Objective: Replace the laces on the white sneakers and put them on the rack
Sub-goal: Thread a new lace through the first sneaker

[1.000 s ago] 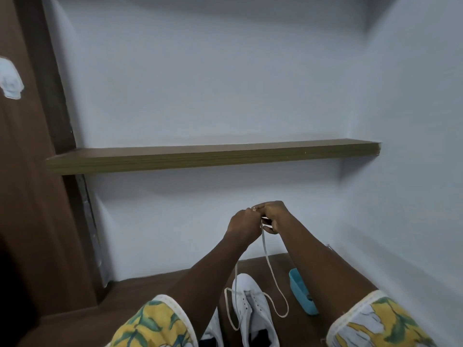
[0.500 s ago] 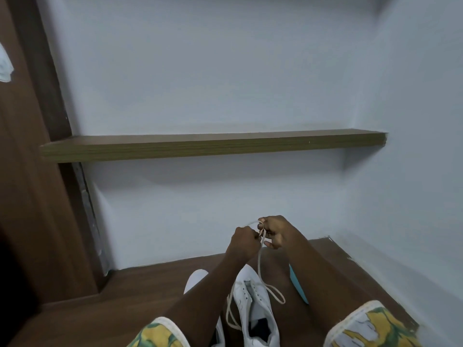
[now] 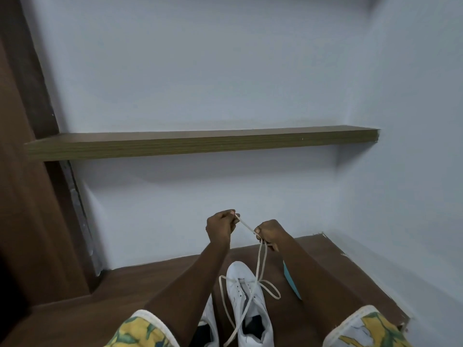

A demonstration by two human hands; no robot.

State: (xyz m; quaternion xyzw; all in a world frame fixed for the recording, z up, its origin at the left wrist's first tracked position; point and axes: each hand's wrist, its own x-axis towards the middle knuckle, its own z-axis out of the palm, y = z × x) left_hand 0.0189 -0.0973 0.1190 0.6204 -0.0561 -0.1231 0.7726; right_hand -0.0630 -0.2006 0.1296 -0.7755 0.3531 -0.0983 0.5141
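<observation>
1. One white sneaker [image 3: 238, 271] stands on the wooden floor [image 3: 125, 296] between the two forearms, with its toe toward the wall. A second sneaker [image 3: 209, 319] shows only partly, just beside it under the left forearm.
2. The lace [image 3: 260, 261] is already in this sneaker near the toe. One loop lies at the right side of the shoe, and one long strand falls across its opening.
3. The left hand [image 3: 220, 227] has curled fingers and pinches the end of the lace. The right hand [image 3: 269, 232] pinches the same lace a little lower. The short piece between the hands is tight, and two strands hang from the right hand to the shoe.
4. I judge that the lacing is in progress, at an early stage: the upper holes look free.
5. The next move probably needs the tip brought down to the next free hole. The lace is soft, so a grip near the tip should help.
6. The shelf [image 3: 200, 144] on the wall is well above the hands, and neither sneaker is on it yet.
7. A blue thing [image 3: 292, 281] lies beside the right forearm; I cannot tell what it is.
</observation>
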